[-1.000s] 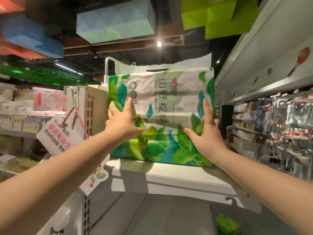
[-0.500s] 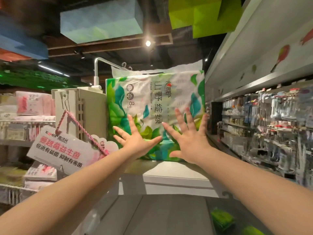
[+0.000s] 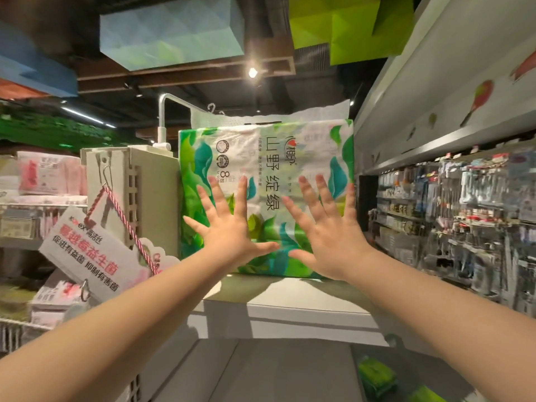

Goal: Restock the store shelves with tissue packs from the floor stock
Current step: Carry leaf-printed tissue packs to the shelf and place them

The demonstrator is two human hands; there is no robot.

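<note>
tissue pack point(image 3: 290, 158) upright on top shelf point(image 3: 290, 303), 12 o'clock | left hand point(image 3: 232, 230), right hand point(image 3: 324, 236) spread flat, fingers apart, against its face | judged light, squashy, slick film; grip side edges.

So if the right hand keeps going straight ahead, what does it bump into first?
The tissue pack on the top shelf. The right hand points at its front with fingers spread, and looks about touching it already, though depth is hard to judge here.

Both hands point(image 3: 278, 236) have let go of the tissue pack point(image 3: 290, 158), fingers now spread flat.
</note>
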